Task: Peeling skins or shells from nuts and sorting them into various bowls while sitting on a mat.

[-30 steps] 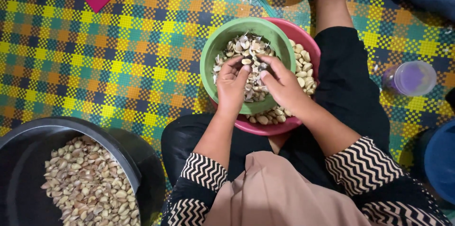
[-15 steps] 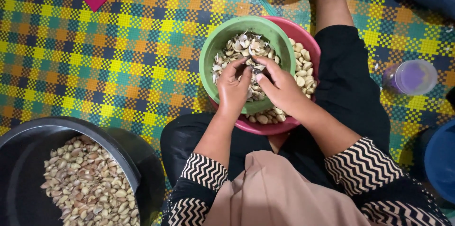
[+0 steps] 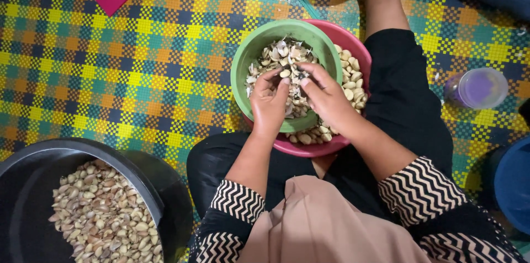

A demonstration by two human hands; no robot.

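— how far has the person got, do you reckon?

— a fair way, but plenty remains. the round pink plastic bowl [image 3: 353, 48] on the lap holds a layer of smooth, pale peeled garlic cloves [image 3: 349, 81]; the round green plastic bowl [image 3: 243, 67] nested in it is full of papery white skins [image 3: 281, 53]. the big black plastic tub [image 3: 33, 158] at the left is heaped with garlic cloves in their dry tan skins [image 3: 99, 213].

— and the hands?

— both over the green bowl. the left hand [image 3: 269, 103] and right hand [image 3: 326, 97] have fingertips pinched together on one small pale garlic clove [image 3: 285, 73], i think; it's tiny from here.

— anything else about?

— a glossy woven plastic mat in yellow, green and orange checks [image 3: 138, 75], and a clear purple-tinted plastic cup [image 3: 477, 87] to the right.
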